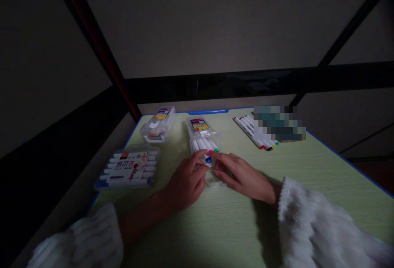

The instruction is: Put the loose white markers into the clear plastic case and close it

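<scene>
Clear plastic is catching the dim light: the box is sitting near the middle of the table, its mouth facing the person and its back facing the far edge. At that mouth, the left hand is holding forefinger and thumb slightly apart about a blue cap; I can't tell whether they are pinching it. The right hand is pointing its forefinger at the caps, thumb bent beneath; whether it is gripping anything, I can't tell. Doing this well means handling the pens by their capped ends, one at a time, keeping them parallel and the box steady.

Those pens are lying lengthwise inside, white-barrelled, their pink, green and blue caps ending unevenly, the blue one reaching nearest the person. A coloured label is covering the box's top. Another box is standing near the far left corner, a flat case is lying along the left edge, and loose pens are resting toward the far right corner.
</scene>
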Available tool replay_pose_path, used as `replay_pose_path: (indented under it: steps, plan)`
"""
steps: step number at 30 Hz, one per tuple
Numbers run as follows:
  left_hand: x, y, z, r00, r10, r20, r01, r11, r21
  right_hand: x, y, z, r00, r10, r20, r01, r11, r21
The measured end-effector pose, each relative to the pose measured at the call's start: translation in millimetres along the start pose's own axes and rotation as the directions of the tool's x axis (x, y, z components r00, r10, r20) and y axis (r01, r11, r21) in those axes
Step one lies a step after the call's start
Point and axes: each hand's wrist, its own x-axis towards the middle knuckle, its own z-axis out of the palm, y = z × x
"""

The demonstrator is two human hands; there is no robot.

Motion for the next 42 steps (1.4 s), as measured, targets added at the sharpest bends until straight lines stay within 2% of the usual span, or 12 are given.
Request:
replay_pose_path:
  steps: [19, 42]
  plan:
    - [-0.7, -0.8, 0.4, 1.0, -0.001, 0.008, 0.001, 1.0, -0.009, -0.3, 0.3, 0.2, 1.0, 0.013, 0.009, -0.013, 1.0, 0.004]
    - [0.2, 1.5, -0.5, 1.0, -0.013, -0.01, 0.013, 1.0, 0.007, -1.8, 1.8, -0.2, 0.999, -0.049, -0.007, 0.049, 0.998, -0.041]
